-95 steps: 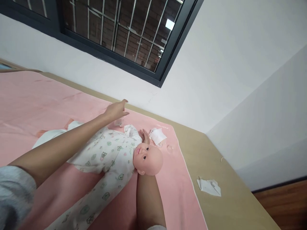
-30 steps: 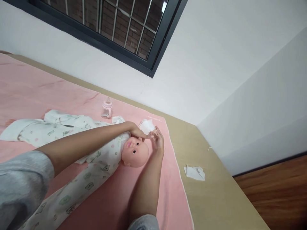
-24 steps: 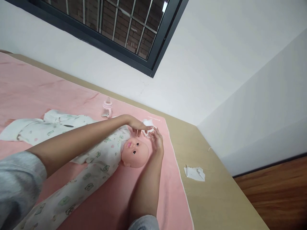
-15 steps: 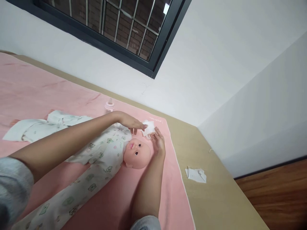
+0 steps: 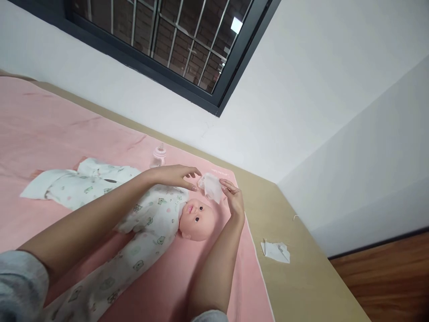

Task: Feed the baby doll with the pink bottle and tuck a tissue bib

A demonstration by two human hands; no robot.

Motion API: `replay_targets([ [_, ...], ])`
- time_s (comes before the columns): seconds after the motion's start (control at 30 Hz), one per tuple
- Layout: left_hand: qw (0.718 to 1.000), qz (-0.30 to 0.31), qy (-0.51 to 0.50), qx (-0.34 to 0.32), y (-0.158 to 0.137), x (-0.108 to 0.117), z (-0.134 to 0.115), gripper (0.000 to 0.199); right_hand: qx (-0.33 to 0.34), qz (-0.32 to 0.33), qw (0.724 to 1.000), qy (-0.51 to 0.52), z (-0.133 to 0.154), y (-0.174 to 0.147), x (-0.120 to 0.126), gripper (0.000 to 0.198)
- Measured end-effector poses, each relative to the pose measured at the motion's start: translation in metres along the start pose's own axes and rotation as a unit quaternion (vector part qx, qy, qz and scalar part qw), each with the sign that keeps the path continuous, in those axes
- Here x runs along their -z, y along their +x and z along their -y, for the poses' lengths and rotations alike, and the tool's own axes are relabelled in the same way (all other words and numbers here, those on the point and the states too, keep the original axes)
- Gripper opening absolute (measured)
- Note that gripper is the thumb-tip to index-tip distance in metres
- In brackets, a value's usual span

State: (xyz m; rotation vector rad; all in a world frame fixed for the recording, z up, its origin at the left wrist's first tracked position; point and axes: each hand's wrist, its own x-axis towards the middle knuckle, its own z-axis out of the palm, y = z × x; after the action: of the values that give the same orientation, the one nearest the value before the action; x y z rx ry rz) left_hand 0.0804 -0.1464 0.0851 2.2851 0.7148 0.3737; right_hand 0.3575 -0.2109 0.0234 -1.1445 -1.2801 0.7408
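Observation:
A baby doll [image 5: 197,219] lies on its back in a pale patterned outfit [image 5: 157,210], its head toward the right. Beyond its head a thin, crumpled white tissue [image 5: 212,188] rests between both hands. My left hand [image 5: 177,176] reaches over the doll's chest, thumb and fingers apart, just left of the tissue. My right hand [image 5: 233,197] is on the other side, fingers stretched out, their tips at the tissue's right edge. The right thumb is mostly hidden.
A pink-topped baby bottle [image 5: 158,155] stands behind the doll on the pink blanket [image 5: 50,116]. Another crumpled white tissue [image 5: 276,251] lies on the tan surface [image 5: 295,286] at right. A barred window [image 5: 187,40] is set in the white wall [image 5: 248,120].
My hands have moved apart, the left drawing back and the right shifting rightward. More of the tissue shows between them. The view has shifted slightly.

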Motion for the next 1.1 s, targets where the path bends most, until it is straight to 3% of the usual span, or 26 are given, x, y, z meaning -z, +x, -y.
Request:
replay_targets([
  [0.13, 0.998, -0.058, -0.008, 0.025, 0.003, -0.015, 0.009, 0.076, 0.007, -0.039, 0.999, -0.032, 0.014, 0.004, -0.013, 0.016],
  [0.33, 0.995, -0.090, -0.027, 0.044, -0.001, -0.029, 0.018, 0.075, 0.019, -0.103, 0.993, -0.062, 0.024, 0.009, -0.028, 0.019],
  [0.5, 0.988, -0.141, -0.060, 0.020, 0.000, -0.034, 0.016, 0.087, 0.015, -0.124, 0.990, -0.070, 0.046, 0.005, -0.042, 0.040],
  [0.67, 0.970, -0.183, -0.155, -0.031, 0.007, -0.042, 0.016, 0.094, 0.050, -0.114, 0.991, -0.049, 0.070, 0.001, -0.069, 0.040],
  [0.8, 0.957, -0.147, -0.247, -0.042, 0.007, -0.040, 0.018, 0.086, 0.070, -0.098, 0.992, -0.046, 0.082, -0.004, -0.091, 0.038],
  [0.93, 0.947, -0.080, -0.299, -0.089, 0.004, -0.029, 0.022, 0.055, 0.085, -0.107, 0.990, -0.046, 0.089, -0.008, -0.099, 0.039],
  [1.1, 0.942, -0.092, -0.316, -0.070, -0.002, -0.012, 0.027, 0.043, 0.048, -0.031, 0.997, -0.045, 0.087, -0.009, -0.090, 0.054],
])
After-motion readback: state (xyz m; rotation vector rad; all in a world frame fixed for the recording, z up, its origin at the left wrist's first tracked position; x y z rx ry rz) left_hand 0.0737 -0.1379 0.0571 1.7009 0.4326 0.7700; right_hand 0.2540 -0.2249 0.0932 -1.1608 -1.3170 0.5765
